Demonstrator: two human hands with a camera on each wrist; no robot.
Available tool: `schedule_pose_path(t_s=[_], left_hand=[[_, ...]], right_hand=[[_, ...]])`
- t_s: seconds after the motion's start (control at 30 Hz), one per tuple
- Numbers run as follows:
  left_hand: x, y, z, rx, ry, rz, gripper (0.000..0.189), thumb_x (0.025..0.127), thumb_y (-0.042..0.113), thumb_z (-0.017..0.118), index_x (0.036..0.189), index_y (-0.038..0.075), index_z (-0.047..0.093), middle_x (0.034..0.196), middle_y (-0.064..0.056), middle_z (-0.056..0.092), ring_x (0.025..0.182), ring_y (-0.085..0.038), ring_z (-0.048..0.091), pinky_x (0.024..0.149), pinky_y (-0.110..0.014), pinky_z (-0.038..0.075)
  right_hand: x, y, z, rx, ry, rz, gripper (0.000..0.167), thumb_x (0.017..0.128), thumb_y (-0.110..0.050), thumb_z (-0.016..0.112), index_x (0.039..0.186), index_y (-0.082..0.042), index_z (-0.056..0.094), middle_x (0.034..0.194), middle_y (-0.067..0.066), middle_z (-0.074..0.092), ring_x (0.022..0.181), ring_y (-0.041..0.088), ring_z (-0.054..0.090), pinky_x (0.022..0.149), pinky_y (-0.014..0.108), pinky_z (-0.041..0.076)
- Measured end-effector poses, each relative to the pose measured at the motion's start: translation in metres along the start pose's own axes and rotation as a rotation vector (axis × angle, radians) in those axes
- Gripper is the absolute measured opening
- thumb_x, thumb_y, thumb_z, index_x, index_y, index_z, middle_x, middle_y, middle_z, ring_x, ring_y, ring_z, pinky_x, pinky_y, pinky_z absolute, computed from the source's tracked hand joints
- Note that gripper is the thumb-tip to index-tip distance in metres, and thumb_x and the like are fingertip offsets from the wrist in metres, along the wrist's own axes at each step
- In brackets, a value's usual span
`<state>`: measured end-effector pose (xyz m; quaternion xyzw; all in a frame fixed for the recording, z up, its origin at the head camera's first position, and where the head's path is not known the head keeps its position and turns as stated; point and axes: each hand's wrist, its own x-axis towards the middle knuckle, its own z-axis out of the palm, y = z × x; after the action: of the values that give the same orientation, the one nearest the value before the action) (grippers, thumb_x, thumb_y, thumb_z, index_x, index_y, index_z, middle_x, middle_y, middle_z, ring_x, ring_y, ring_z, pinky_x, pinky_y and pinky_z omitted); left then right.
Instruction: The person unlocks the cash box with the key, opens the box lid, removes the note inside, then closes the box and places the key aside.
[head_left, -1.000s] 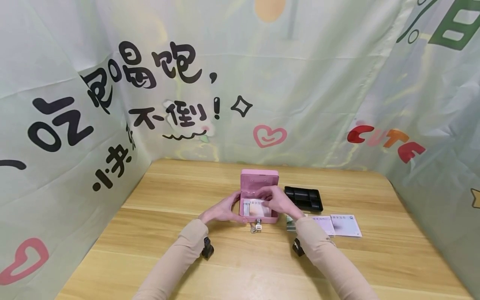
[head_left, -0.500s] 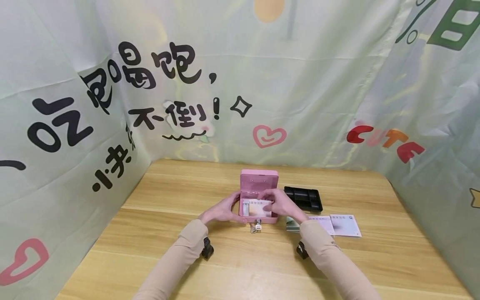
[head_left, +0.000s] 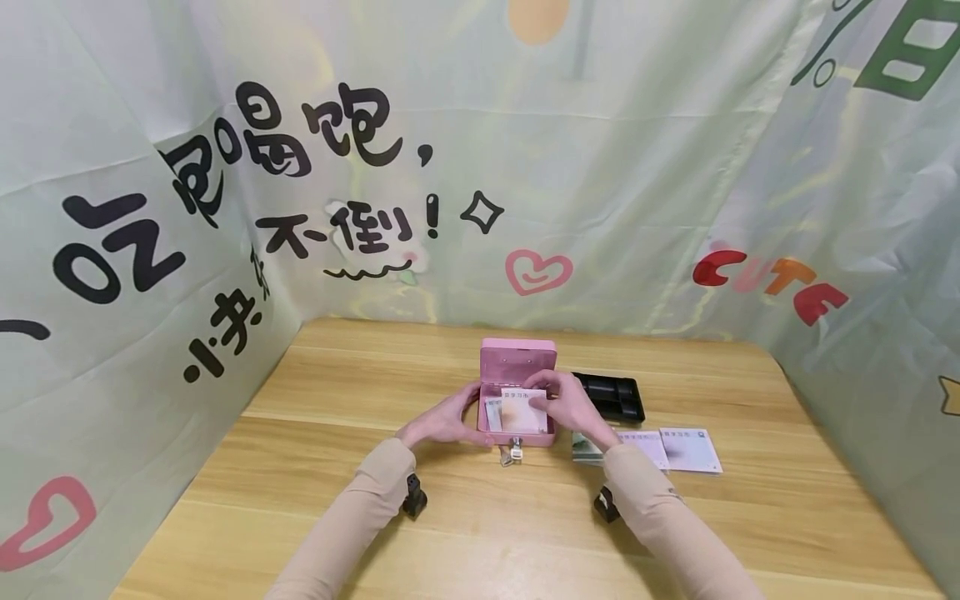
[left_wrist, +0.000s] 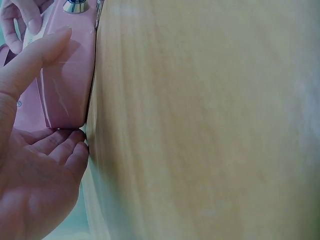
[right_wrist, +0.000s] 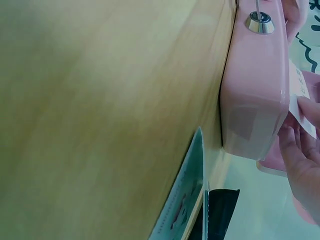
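Note:
A pink metal cash box point(head_left: 517, 364) stands on the table with its lid raised, and keys point(head_left: 515, 452) hang at its front lock. My left hand point(head_left: 447, 419) holds the box's left front corner, the thumb on the front and the fingers against the side. Over the box's right part, my right hand point(head_left: 567, 408) pinches a stack of banknote-like paper point(head_left: 521, 414) by its right edge, tilted up inside the box. Another paper note point(head_left: 492, 414) shows to its left in the box. In the right wrist view, the thumb point(right_wrist: 307, 107) lies on the paper.
A black compartment tray point(head_left: 618, 398) sits right of the box. In front of it lie a green note stack point(head_left: 585, 447), a purple note stack point(head_left: 647, 448) and a bluish-white note stack point(head_left: 690, 451). Printed cloth walls point(head_left: 630, 167) enclose the wooden table point(head_left: 495, 533).
The right hand has gripped the notes' right edge and lifted it, so the stack stands higher and tilted in the box. The left hand has stayed at the box.

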<state>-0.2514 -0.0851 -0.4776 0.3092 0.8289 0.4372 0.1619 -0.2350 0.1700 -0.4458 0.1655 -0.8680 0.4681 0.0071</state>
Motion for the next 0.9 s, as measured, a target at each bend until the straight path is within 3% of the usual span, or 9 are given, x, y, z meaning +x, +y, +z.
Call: schedule_pose_path(t_s=[0.13,0.37,0.77,0.9], left_hand=[[0.0,0.0,-0.001,-0.002,0.001,0.002,0.11,0.077,0.02,0.087,0.159,0.0,0.016,0.164,-0.022,0.029,0.152,-0.037,0.03,0.128,-0.054,0.024],[-0.001,0.0,0.0,0.004,0.001,-0.009,0.111,0.078,0.02,0.086,0.159,-0.001,0.013,0.164,-0.023,0.029,0.152,-0.038,0.03,0.127,-0.057,0.024],[-0.001,0.002,-0.002,0.002,0.002,-0.033,0.112,0.078,0.022,0.087,0.16,0.0,0.013,0.165,-0.022,0.026,0.153,-0.037,0.028,0.128,-0.054,0.023],[-0.001,0.003,-0.002,-0.002,-0.003,-0.025,0.111,0.078,0.021,0.086,0.159,0.0,0.014,0.165,-0.022,0.026,0.153,-0.037,0.027,0.128,-0.054,0.023]], right_hand=[[-0.001,-0.002,0.0,0.059,0.062,0.04,0.02,0.087,0.004,0.07,0.107,0.001,0.07,0.109,0.021,0.073,0.093,0.026,0.072,0.07,0.018,0.055],[-0.003,-0.005,0.0,0.144,0.143,0.103,0.02,0.087,0.001,0.072,0.107,0.003,0.07,0.103,0.022,0.074,0.078,0.01,0.065,0.067,0.016,0.053],[-0.018,-0.005,-0.017,0.294,0.154,0.175,0.035,0.089,-0.009,0.075,0.119,0.004,0.067,0.11,0.022,0.072,0.082,0.006,0.067,0.078,0.03,0.064],[-0.025,-0.002,-0.026,0.319,0.162,0.191,0.039,0.089,-0.013,0.076,0.122,0.004,0.066,0.11,0.017,0.074,0.085,0.002,0.069,0.082,0.029,0.064]])
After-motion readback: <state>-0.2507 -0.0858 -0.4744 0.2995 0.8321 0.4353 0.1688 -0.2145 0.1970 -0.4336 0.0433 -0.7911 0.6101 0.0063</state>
